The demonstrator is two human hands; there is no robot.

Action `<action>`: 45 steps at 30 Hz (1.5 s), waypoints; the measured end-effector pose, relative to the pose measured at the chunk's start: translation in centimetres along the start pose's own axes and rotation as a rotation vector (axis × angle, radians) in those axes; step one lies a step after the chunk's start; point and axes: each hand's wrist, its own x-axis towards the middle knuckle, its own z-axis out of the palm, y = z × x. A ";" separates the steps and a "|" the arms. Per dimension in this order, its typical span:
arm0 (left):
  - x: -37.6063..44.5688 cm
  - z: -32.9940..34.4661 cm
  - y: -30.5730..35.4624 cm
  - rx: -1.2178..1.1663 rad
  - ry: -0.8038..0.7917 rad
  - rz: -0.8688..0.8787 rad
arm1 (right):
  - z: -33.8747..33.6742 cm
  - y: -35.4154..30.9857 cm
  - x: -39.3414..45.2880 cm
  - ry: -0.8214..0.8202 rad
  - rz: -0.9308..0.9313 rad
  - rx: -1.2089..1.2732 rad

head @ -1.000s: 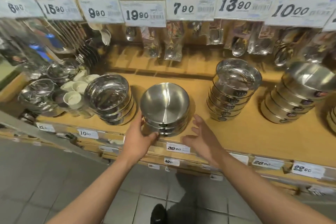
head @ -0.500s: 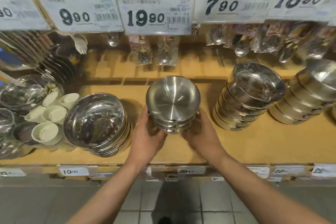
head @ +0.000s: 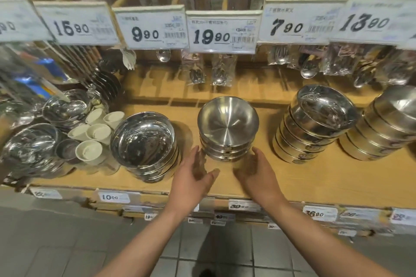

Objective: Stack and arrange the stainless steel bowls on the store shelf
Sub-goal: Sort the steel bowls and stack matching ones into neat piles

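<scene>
Letting go of the brushed steel bowl stack (head: 227,129), gripped half a second ago: left hand (head: 194,178) and right hand (head: 256,174) now open, empty, just short of it. Stack resting on the shelf (head: 292,177) between and beyond both hands, apparently placed.

Head camera, close, looks forward-down at shelf (head: 292,177)

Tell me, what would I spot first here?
Probably the shiny stack of bowls in the middle of the wooden shelf, with the left hand and right hand open just before it. Above hang big price tags, and more bowl stacks stand at the right.
</scene>
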 end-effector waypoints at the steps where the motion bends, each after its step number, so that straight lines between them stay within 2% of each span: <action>1: -1.0 -0.5 0.1 -0.007 0.009 -0.027 | 0.1 0.1 -0.7 -0.019 0.004 -0.050; 4: -4.2 -2.6 0.3 0.054 0.047 -0.045 | 0.3 -0.4 -2.9 -0.113 0.055 -0.163; 8: -7.8 -6.5 0.0 0.082 0.116 -0.129 | -0.5 -1.5 -5.7 -0.243 0.020 -0.120; 15: -9.4 -11.9 0.7 0.091 0.308 -0.169 | -1.2 -3.8 -7.9 -0.243 0.036 0.022; 22: -7.1 -14.6 -0.8 0.178 0.261 -0.223 | 0.9 -4.8 -7.4 -0.212 0.115 0.121; 26: -5.3 -15.2 -1.6 0.253 0.176 -0.234 | 4.1 -5.1 -6.9 -0.275 0.150 0.069; 30: -3.6 -15.6 -3.0 0.221 0.090 -0.210 | 8.2 -5.0 -5.6 -0.337 0.191 0.042; 33: -2.2 -16.0 -4.2 0.214 0.020 -0.177 | 11.1 -4.8 -4.3 -0.323 0.144 0.033; 37: -0.5 -15.9 -4.7 0.206 0.044 -0.100 | 13.8 -5.1 -3.0 -0.230 0.004 0.061; 41: 1.3 -15.7 -4.8 0.148 0.031 -0.056 | 15.0 -5.1 -1.2 -0.117 -0.052 0.140; 45: 3.6 -15.3 -4.6 0.111 0.020 -0.008 | 15.2 -5.4 0.8 -0.082 -0.072 0.148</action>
